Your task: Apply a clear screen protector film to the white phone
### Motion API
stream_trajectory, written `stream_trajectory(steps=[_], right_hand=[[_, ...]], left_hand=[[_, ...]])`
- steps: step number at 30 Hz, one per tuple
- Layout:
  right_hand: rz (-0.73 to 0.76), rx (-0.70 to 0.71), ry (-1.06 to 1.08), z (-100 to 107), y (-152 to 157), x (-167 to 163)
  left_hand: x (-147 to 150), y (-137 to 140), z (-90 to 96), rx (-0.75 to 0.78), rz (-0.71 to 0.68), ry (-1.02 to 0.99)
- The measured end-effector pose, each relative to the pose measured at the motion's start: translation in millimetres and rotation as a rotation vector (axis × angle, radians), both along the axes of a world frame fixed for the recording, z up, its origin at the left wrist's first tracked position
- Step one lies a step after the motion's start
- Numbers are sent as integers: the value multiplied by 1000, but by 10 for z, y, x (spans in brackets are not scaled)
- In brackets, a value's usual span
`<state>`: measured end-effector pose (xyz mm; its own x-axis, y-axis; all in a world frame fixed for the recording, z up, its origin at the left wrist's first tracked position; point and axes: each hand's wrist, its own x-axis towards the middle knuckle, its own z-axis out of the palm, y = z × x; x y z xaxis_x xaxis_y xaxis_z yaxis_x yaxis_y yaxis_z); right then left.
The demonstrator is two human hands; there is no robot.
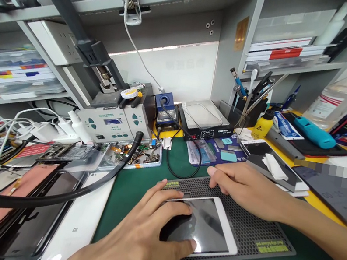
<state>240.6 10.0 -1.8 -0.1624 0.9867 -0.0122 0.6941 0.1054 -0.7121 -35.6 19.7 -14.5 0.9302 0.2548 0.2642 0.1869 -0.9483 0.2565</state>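
Observation:
A small white-framed tablet [207, 224] with a dark, reflective screen lies on a black perforated mat [253, 225]. My left hand [147, 227] rests over the tablet's left part, fingers spread; the index and middle fingertips touch the glass. Its thumb hangs off the near side. Above the mat, just beyond the tablet's far edge, is my right hand [244, 186] with its fingers curled together. Whether anything is pinched inside them is hidden.
Left of the green work mat [131, 185] lie stacked screens and a white tablet back [78, 220], crossed by a black hose [93, 192]. Behind stand a parts tray [136, 155], a soldering station [111, 122] and a hot plate [208, 118]. A phone [332, 192] lies right.

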Motion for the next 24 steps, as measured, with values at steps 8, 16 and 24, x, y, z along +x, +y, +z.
stream_trajectory(steps=[8,16,24], right_hand=[[-2,4,-12,3,-2,-9],[-5,-6,-21,19,-4,-18],[-8,-6,-3,14,-12,-21]], left_hand=[[44,-26,127,-38,120,77],[70,-22,184,-96,254,149],[97,-19,165,-95,303,151]])
